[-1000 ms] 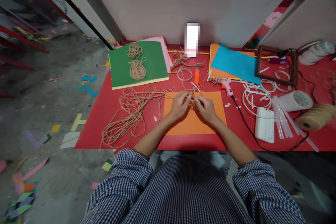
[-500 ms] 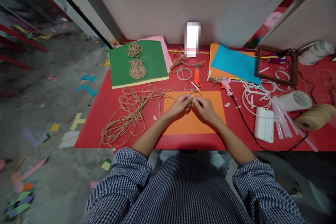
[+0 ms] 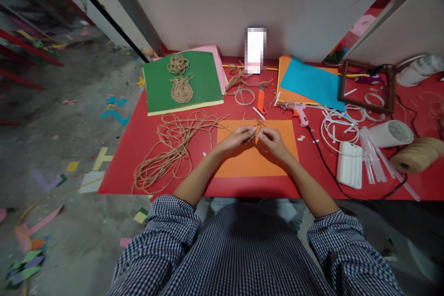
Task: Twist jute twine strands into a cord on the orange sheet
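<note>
So the orange sheet (image 3: 256, 166) lies flat on the red table (image 3: 243, 187), and both hands are up over its far half, fingertips really close together. Left hand (image 3: 242, 135) has its thumb and fingers pinched narrow on a small twine piece (image 3: 257, 133), and the right hand (image 3: 273, 141) is pinching it from the other side, also narrow. The piece is mostly hidden by the fingers, so I can't tell its exact shape, but it's above the far part of the orange sheet, with a few loose ends poking out past the fingertips.

Left of the orange sheet there's a big messy twine heap (image 3: 173, 145), loops all over the place. Past that, beyond the sheet's far left corner, a green sheet (image 3: 207, 85) has a looped twine flower (image 3: 178, 64) and a coiled twine shape (image 3: 182, 90) lying on it. Just beyond the orange sheet's far edge you've got an orange cutter (image 3: 261, 101) and a thin ring (image 3: 244, 97).

The pink glue gun (image 3: 301, 113) is just off the sheet's far right corner. Well to the right of the sheet sit a white box (image 3: 349, 165), some clear strips (image 3: 373, 162) and a fat twine spool (image 3: 418, 155).
</note>
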Available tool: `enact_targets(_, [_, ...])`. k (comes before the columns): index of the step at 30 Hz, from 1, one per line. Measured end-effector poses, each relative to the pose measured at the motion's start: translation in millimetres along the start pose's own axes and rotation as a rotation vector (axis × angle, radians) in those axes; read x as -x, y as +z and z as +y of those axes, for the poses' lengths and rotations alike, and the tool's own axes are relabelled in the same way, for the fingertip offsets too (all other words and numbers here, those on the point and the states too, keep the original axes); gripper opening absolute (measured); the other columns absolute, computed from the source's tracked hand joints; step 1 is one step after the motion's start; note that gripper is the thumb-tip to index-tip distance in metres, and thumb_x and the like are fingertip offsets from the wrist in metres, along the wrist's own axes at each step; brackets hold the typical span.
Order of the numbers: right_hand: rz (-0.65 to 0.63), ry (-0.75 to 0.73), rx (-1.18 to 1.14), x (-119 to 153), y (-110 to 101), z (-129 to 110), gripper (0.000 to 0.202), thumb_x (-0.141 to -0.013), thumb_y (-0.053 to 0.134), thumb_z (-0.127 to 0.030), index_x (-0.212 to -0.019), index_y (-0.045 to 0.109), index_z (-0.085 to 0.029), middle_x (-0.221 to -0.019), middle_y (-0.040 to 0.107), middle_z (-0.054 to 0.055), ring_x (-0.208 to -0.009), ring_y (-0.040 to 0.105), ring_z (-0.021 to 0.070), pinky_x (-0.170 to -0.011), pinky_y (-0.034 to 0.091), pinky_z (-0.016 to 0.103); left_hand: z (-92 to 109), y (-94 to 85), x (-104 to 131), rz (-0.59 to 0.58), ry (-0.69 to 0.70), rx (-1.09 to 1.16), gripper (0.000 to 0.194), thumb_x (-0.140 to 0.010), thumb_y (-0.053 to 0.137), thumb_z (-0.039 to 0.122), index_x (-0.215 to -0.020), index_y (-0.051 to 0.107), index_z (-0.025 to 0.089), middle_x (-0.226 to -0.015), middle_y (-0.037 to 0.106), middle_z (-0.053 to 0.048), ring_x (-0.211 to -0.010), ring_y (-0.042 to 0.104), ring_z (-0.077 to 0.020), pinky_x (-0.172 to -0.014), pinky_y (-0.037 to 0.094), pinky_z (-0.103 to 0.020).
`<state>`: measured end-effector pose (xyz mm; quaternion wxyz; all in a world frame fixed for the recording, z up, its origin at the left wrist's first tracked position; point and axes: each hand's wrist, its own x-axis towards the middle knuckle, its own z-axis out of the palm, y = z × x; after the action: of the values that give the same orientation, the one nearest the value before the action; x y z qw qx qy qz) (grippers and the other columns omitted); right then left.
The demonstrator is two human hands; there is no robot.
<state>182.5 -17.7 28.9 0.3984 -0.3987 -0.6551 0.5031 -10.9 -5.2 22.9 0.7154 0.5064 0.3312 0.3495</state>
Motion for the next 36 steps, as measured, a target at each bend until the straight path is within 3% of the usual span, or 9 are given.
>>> enact_targets(3, [0.024,-0.014,0.043,-1,-3,-2,0.050,-0.096,0.061,-0.066,-0.071,0.057,-0.022,-0.064,0.050,-0.001,-0.061,0.044,0.0154,-0.063,0.037,0.031,4,-3.6,2,0.016,0.019,-0.071,0.057,-0.092,0.062,0.071,-0.074,0.060,0.017,-0.063,0.040,0.002,-0.056,0.032,-0.0103,-0.053,0.022,-0.029])
enact_targets(6, [0.008,-0.022,0.075,0,-4,-1,0.047,-0.098,0.059,-0.064,-0.077,0.066,-0.022,-0.063,0.052,-0.001,-0.060,0.044,0.0157,-0.061,0.037,0.031,9,-6.7,4,-0.040,0.022,-0.123,0.056,-0.095,0.062,0.067,-0.075,0.067,0.015,-0.062,0.043,0.001,-0.055,0.034,-0.0101,-0.054,0.026,-0.030])
enact_targets(10, [0.009,-0.029,0.040,0,-4,3,0.046,-0.099,0.060,-0.061,-0.076,0.066,-0.022,-0.064,0.055,0.000,-0.058,0.045,0.0152,-0.059,0.036,0.030,14,-8.9,5,-0.115,0.042,-0.131,0.055,-0.090,0.069,0.069,-0.082,0.070,0.015,-0.062,0.043,0.002,-0.055,0.037,-0.0102,-0.055,0.030,-0.031])
enact_targets(13, [0.006,-0.054,0.046,-1,-4,3,0.048,-0.099,0.059,-0.063,-0.076,0.066,-0.021,-0.069,0.061,0.002,-0.062,0.049,0.0159,-0.062,0.038,0.030,13,-9.4,3,-0.144,0.052,-0.120,0.055,-0.091,0.067,0.070,-0.085,0.068,0.016,-0.064,0.042,0.003,-0.055,0.036,-0.0102,-0.055,0.029,-0.031])
enact_targets(17, [0.032,-0.047,0.110,-1,-4,1,0.046,-0.098,0.059,-0.060,-0.072,0.060,-0.022,-0.058,0.048,-0.002,-0.055,0.041,0.0142,-0.058,0.032,0.030,7,-10.2,0,-0.152,0.058,-0.120,0.054,-0.092,0.066,0.070,-0.079,0.058,0.018,-0.065,0.040,0.004,-0.054,0.033,-0.0092,-0.053,0.026,-0.030])
enact_targets(24, [0.038,-0.059,0.169,-1,-3,2,0.040,-0.097,0.058,-0.052,-0.071,0.056,-0.022,-0.057,0.045,-0.004,-0.054,0.036,0.0128,-0.057,0.028,0.029,5,-6.1,2,-0.179,0.038,-0.015,0.054,-0.089,0.069,0.069,-0.077,0.052,0.019,-0.074,0.057,-0.003,-0.066,0.054,-0.0132,-0.063,0.045,-0.030])
enact_targets(27, [0.057,-0.055,0.169,-1,-3,-1,0.040,-0.095,0.058,-0.052,-0.068,0.053,-0.022,-0.056,0.040,-0.004,-0.054,0.034,0.0127,-0.057,0.027,0.029,9,-2.6,6,-0.190,-0.020,-0.002,0.054,-0.089,0.068,0.070,-0.079,0.050,0.020,-0.069,0.058,-0.002,-0.055,0.046,-0.0103,-0.053,0.036,-0.028])
enact_targets(31, [0.087,-0.061,0.185,0,-3,-3,0.040,-0.095,0.059,-0.049,-0.066,0.051,-0.022,-0.057,0.038,-0.004,-0.056,0.034,0.0126,-0.058,0.028,0.029,11,-1.0,6,-0.146,-0.021,0.023,0.055,-0.085,0.073,0.069,-0.076,0.048,0.021,-0.059,0.041,0.004,-0.049,0.031,-0.0077,-0.049,0.021,-0.027])
enact_targets(36, [0.083,-0.086,0.235,0,-4,5,0.031,-0.095,0.057,-0.039,-0.070,0.053,-0.022,-0.058,0.039,-0.005,-0.055,0.035,0.0123,-0.058,0.028,0.029,6,-2.1,6,-0.083,-0.017,0.036,0.054,-0.087,0.072,0.067,-0.072,0.050,0.020,-0.058,0.030,0.006,-0.051,0.025,-0.0085,-0.050,0.017,-0.028])
